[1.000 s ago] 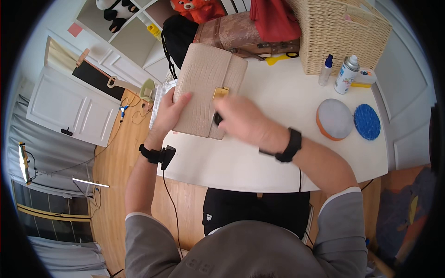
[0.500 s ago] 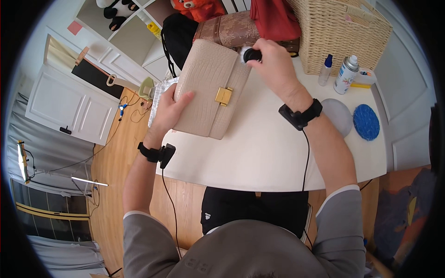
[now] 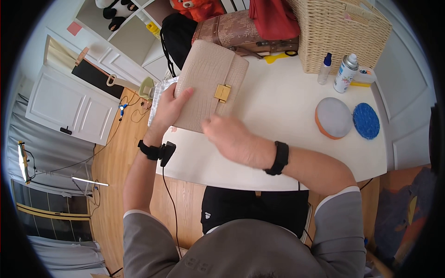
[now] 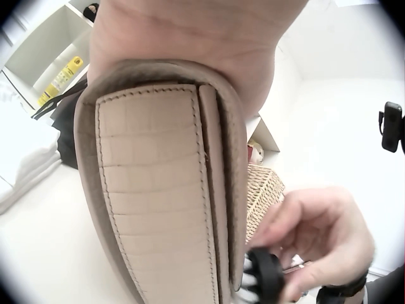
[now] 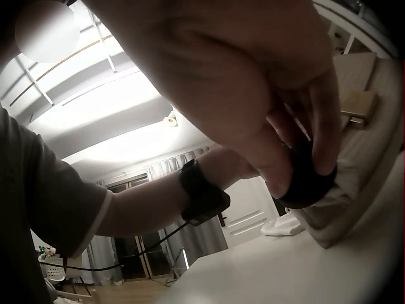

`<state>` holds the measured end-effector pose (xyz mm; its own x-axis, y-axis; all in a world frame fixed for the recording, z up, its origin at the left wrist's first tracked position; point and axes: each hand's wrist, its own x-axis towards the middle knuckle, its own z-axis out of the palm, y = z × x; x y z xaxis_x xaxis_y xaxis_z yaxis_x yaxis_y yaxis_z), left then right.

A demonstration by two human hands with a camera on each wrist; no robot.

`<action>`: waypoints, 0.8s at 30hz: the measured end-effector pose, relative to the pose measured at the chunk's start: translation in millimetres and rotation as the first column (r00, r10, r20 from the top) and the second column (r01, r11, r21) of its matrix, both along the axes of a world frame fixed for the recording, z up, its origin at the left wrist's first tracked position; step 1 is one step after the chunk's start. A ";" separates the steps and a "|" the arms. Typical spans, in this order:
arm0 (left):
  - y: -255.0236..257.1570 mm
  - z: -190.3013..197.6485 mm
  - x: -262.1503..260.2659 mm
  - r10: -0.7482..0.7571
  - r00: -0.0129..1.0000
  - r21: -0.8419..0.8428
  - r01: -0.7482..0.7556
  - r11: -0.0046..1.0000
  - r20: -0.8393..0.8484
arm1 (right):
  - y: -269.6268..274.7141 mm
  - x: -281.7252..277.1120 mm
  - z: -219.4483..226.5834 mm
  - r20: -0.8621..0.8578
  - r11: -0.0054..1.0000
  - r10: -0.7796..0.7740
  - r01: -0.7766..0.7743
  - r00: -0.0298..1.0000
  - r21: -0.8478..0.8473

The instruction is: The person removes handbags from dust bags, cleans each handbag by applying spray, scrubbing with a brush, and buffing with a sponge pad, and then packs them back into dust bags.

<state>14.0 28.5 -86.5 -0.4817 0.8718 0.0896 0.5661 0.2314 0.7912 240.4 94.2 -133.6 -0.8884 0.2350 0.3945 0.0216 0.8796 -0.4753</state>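
Observation:
A beige crocodile-textured handbag (image 3: 201, 76) with a gold clasp (image 3: 222, 93) is tilted over the table in the head view. My left hand (image 3: 169, 109) grips its left edge, thumb across the front. My right hand (image 3: 236, 141) is at the bag's lower front corner. Its fingers pinch a small round black brush (image 5: 307, 180), hidden under the hand in the head view. Pale bristles show beneath the brush's black back in the left wrist view, right at the bag's edge. The bag's stitched side panel (image 4: 155, 183) fills the middle of that view.
On the white table (image 3: 278, 102) stand a spray bottle (image 3: 325, 69) and an aerosol can (image 3: 346, 74). Near them lie a grey-and-orange round pad (image 3: 333, 118) and a blue disc (image 3: 366, 121). A wicker basket (image 3: 338, 37) and a brown patterned case (image 3: 232, 34) line the back.
The brush in my right hand went from near the clasp up to the bag's upper right corner, then down to its lower corner. The left hand keeps its hold on the bag.

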 end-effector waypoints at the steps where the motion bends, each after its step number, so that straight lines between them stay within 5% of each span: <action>1: -0.2 0.2 0.2 0.001 1.000 -0.001 -0.001 1.000 -0.001 | -7.8 1.6 -0.8 0.019 0.995 0.094 -0.093 0.995 -0.042; 2: -0.1 0.2 0.6 -0.001 1.000 0.000 0.001 1.000 -0.001 | -11.2 2.6 -1.0 0.035 0.979 0.187 -0.184 0.982 -0.087; 6: -2.5 1.5 3.9 -0.033 0.999 0.031 0.033 0.999 0.004 | 10.1 9.2 5.9 -0.070 0.972 0.129 -0.140 0.989 -0.188; 9: -5.2 5.5 10.5 -0.017 1.000 0.027 0.018 0.999 -0.018 | 52.1 8.5 36.9 0.131 0.979 -0.010 0.037 0.991 -0.199; 12: -6.8 4.6 9.1 -0.024 1.000 0.016 0.024 1.000 -0.011 | 81.7 12.9 40.2 0.011 0.961 -0.162 0.161 0.987 -0.225; 14: -6.5 3.3 5.5 -0.028 1.000 0.012 0.028 1.000 -0.007 | 91.3 12.1 35.1 -0.077 0.937 -0.349 0.350 0.934 -0.001; 15: -6.5 2.5 3.8 -0.030 1.000 0.005 0.030 1.000 -0.004 | 98.2 9.3 29.2 -0.237 0.908 -0.399 0.418 0.886 0.036; 18: -8.7 4.7 7.5 -0.052 0.999 0.034 0.052 0.998 -0.002 | 119.6 13.4 33.8 -0.266 0.831 -0.517 0.552 0.814 0.072; 24: -22.5 0.5 9.1 -0.158 0.986 0.152 0.164 0.975 -0.056 | 139.1 33.5 57.3 -0.453 0.789 -0.571 0.610 0.684 -0.074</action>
<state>23.1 6.1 -86.0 -0.3289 0.9113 0.2476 0.6204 0.0108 0.7842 273.8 233.2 -76.3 -0.3065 0.6040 0.7356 0.3608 0.7889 -0.4975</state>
